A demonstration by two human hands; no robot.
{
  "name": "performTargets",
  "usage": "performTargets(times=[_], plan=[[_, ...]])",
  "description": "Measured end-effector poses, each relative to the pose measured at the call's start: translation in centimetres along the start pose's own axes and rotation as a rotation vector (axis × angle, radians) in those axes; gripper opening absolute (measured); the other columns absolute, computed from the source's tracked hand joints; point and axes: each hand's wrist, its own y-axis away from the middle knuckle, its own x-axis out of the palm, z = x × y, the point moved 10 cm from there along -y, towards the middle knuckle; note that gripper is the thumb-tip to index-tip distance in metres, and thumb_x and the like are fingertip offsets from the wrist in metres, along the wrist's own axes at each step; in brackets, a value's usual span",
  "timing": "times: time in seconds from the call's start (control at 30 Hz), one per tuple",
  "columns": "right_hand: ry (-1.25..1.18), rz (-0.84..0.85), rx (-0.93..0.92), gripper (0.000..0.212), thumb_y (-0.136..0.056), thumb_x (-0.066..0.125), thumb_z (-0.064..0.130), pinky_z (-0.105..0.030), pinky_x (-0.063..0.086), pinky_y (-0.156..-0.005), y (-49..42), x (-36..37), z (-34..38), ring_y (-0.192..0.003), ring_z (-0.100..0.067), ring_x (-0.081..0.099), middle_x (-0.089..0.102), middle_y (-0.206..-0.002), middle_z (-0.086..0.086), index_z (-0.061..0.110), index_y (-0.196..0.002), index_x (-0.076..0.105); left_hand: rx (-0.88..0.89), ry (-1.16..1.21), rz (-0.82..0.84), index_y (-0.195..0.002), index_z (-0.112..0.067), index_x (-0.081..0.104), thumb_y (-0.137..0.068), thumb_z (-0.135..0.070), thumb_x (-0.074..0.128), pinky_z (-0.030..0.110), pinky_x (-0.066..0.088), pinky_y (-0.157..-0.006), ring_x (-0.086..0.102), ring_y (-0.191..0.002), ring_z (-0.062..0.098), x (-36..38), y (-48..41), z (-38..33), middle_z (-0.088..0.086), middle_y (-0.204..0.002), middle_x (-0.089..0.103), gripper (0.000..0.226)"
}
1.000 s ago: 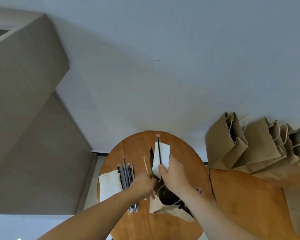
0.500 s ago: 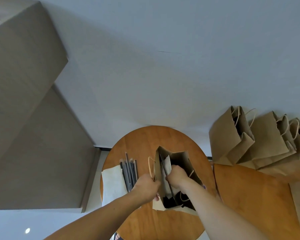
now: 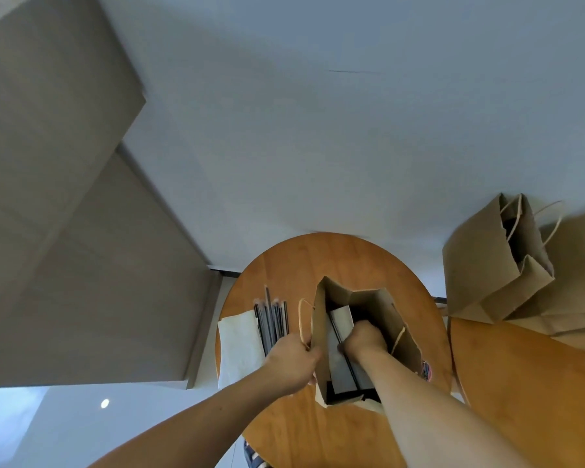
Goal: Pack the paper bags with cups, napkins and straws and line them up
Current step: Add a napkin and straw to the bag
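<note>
While left fingers (image 3: pixel 310 353) grip the bag (image 3: pixel 368 297), right fingers (image 3: pixel 345 347) pinch a napkin (image 3: pixel 341 319) inside

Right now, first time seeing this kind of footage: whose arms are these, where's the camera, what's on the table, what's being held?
There is no robot here: these are a person's two bare arms. The single picture comes from a wide-angle camera worn on the person's head and looking down, so the walls look bent. An open paper bag stands on a round wooden table. The left hand grips the bag's left rim by the handle. The right hand is down inside the bag, apparently gripping a white napkin with a black straw beside it. Spare straws and spare napkins lie left of the bag. Other brown bags stand to the right, by a second table.
</note>
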Motion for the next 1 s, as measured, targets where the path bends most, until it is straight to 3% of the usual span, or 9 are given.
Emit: performTargets(times=[0.13,0.3,0.43,0.53,0.67,0.73,0.8,0.87,1.0], plan=[[0.074,-0.081,-0.053,0.029,-0.086,0.073,0.021,-0.029,0.05,-0.072,0.6,-0.5,0.3,-0.093,-0.02,0.066,0.065,-0.101,-0.002,0.018,-0.11,0.056,0.014,0.0,-0.004,-0.079,-0.023,0.059,-0.099,-0.03,0.048,0.018,0.055,-0.058,0.071,-0.061,0.011,-0.1,-0.2,-0.1,-0.001,-0.064,0.066,0.024],[0.253,-0.171,-0.162,0.052,-0.09,0.069,0.029,-0.036,0.048,-0.097,2.5,-2.6,2.0,-0.117,-0.028,0.056,0.054,-0.129,-0.012,0.01,-0.132,0.045,0.042,-0.009,0.042,-0.082,-0.02,0.061,-0.097,-0.032,0.051,0.026,0.061,-0.068,0.072,-0.068,0.018,1.0,0.0,-0.6,0.005,-0.073,0.066,0.022],[0.507,-0.271,-0.337,0.034,-0.09,0.061,0.021,-0.04,0.049,-0.087,6.9,-5.3,4.7,-0.113,-0.031,0.055,0.058,-0.122,-0.011,0.014,-0.123,0.056,0.07,-0.058,0.091,-0.087,-0.012,0.059,-0.094,-0.028,0.051,0.044,0.059,-0.079,0.064,-0.069,0.027,1.7,0.6,-1.4,0.008,-0.077,0.06,0.019],[0.577,-0.334,-0.448,0.029,-0.088,0.06,0.022,-0.04,0.046,-0.087,10.5,-7.8,5.6,-0.109,-0.029,0.056,0.061,-0.115,-0.007,0.017,-0.116,0.059,0.117,-0.089,0.127,-0.085,-0.015,0.056,-0.097,-0.026,0.048,0.035,0.053,-0.07,0.057,-0.068,0.019,2.1,1.1,-2.2,0.004,-0.073,0.056,0.018],[0.202,-0.527,-0.534,0.041,-0.092,0.058,0.041,-0.033,0.046,-0.091,13.8,-12.9,3.8,-0.114,-0.02,0.054,0.058,-0.126,0.002,0.024,-0.13,0.056,0.151,-0.137,0.134,-0.088,-0.019,0.054,-0.099,-0.028,0.047,0.032,0.05,-0.068,0.056,-0.066,0.015,2.7,1.7,-2.5,0.0,-0.073,0.055,0.016],[-0.104,-0.512,-0.461,0.054,-0.095,0.051,0.053,-0.034,0.045,-0.099,13.8,-14.3,1.2,-0.126,-0.018,0.05,0.051,-0.139,0.003,0.024,-0.14,0.047,0.175,-0.169,0.128,-0.11,-0.017,0.056,-0.1,-0.03,0.046,0.035,0.054,-0.077,0.063,-0.083,0.018,3.1,2.0,-2.9,0.003,-0.092,0.063,0.02],[-0.304,-0.392,-0.375,0.066,-0.095,0.041,0.063,-0.037,0.039,-0.107,12.7,-13.4,-0.9,-0.136,-0.018,0.044,0.042,-0.151,0.003,0.024,-0.149,0.037,0.193,-0.183,0.118,-0.137,-0.018,0.045,-0.1,-0.031,0.046,0.035,0.053,-0.082,0.062,-0.098,0.021,3.3,2.2,-3.3,0.007,-0.121,0.062,0.04],[-0.451,-0.223,-0.316,0.075,-0.093,0.033,0.071,-0.04,0.032,-0.112,11.4,-11.0,-2.3,-0.142,-0.019,0.036,0.035,-0.157,0.003,0.026,-0.153,0.029,0.195,-0.143,0.129,-0.149,-0.021,0.033,-0.096,-0.032,0.048,0.031,0.05,-0.081,0.056,-0.1,0.018,3.6,2.5,-3.7,0.007,-0.136,0.054,0.056],[-0.664,0.132,-0.176,0.081,-0.087,0.027,0.08,-0.048,0.023,-0.117,10.1,-4.9,-4.3,-0.147,-0.023,0.023,0.022,-0.162,0.005,0.036,-0.155,0.021,0.097,0.101,0.224,-0.145,-0.034,0.031,-0.077,-0.037,0.058,0.046,0.058,-0.085,0.06,-0.103,0.021,5.2,3.5,-3.8,-0.002,-0.122,0.055,0.073]])
